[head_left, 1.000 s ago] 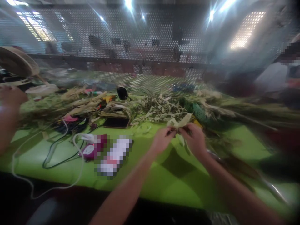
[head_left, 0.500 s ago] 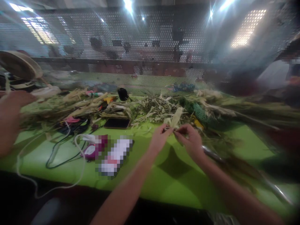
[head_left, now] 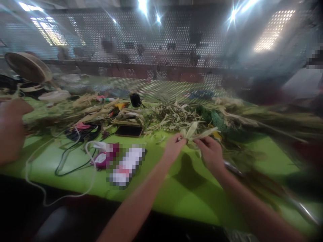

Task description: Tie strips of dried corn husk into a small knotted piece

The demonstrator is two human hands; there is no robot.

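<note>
Pale strips of dried leaf, which look like corn husk (head_left: 192, 129), are held up between my two hands over the green table (head_left: 156, 201). My left hand (head_left: 174, 145) pinches them at their lower end, its fingertips pressed together. From the other side, my right hand (head_left: 210, 150) grips a strip that sticks out to the right past its fingers. One broad piece points upward between the hands. How the strips join at my fingertips is too small to make out. Behind them lies a heap of loose husk scraps (head_left: 176, 114).
At left is another person's hand (head_left: 12, 131), blurred. A dark phone (head_left: 128, 131), a purple device (head_left: 104, 158), a blurred-out white item (head_left: 128, 166) and a white cable (head_left: 93, 174) lie left of my arms. A fan (head_left: 29, 67) stands far left; a metal rod (head_left: 302, 208) lies right.
My right hand has moved slightly right and away from my left. A strip now stretches out rightward from between them, and the upright piece leans more. The whole view has shifted a little.
</note>
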